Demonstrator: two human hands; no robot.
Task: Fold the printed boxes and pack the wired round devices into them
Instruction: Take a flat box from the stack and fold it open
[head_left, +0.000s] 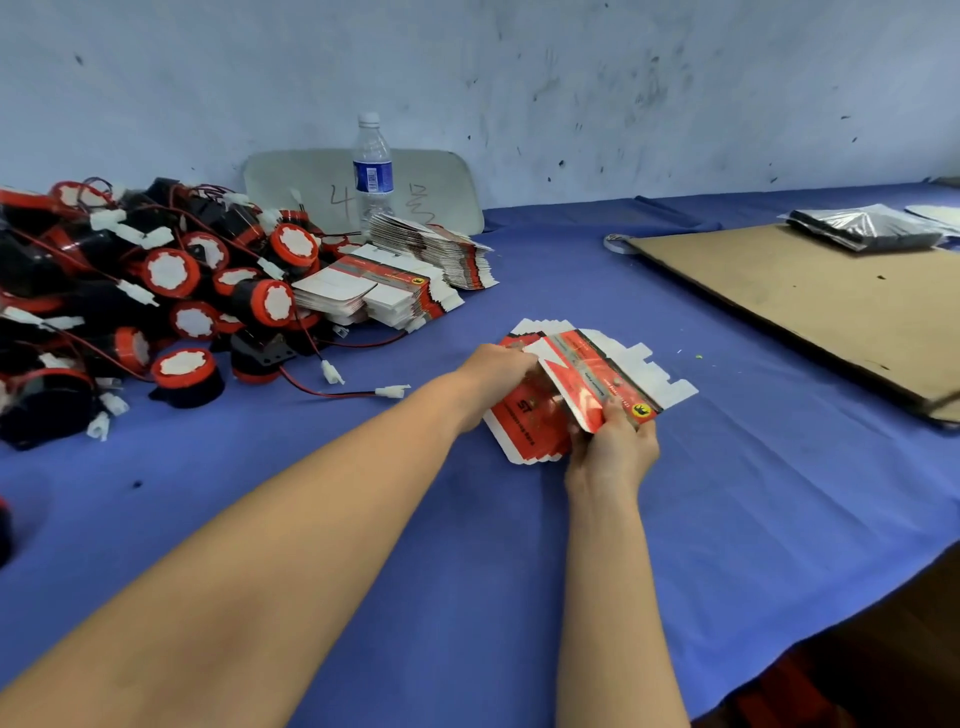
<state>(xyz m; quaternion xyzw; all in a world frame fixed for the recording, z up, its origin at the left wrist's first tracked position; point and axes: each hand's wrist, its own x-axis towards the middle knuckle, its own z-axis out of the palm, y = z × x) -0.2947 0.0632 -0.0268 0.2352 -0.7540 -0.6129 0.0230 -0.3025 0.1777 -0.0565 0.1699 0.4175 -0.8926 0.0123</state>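
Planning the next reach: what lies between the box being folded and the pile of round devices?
Head view: between the box and the device pile, blue cloth crossed by a loose red wire ending in white connectors.

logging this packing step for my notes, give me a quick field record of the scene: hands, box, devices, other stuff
left hand: grips far edge of flat printed box
right hand: pinches its near edge
under it: small pile of flat boxes on blue cloth
wired round devices: heaped loose at left
spare box stacks: beside the heap
other: water bottle, cardboard sheet
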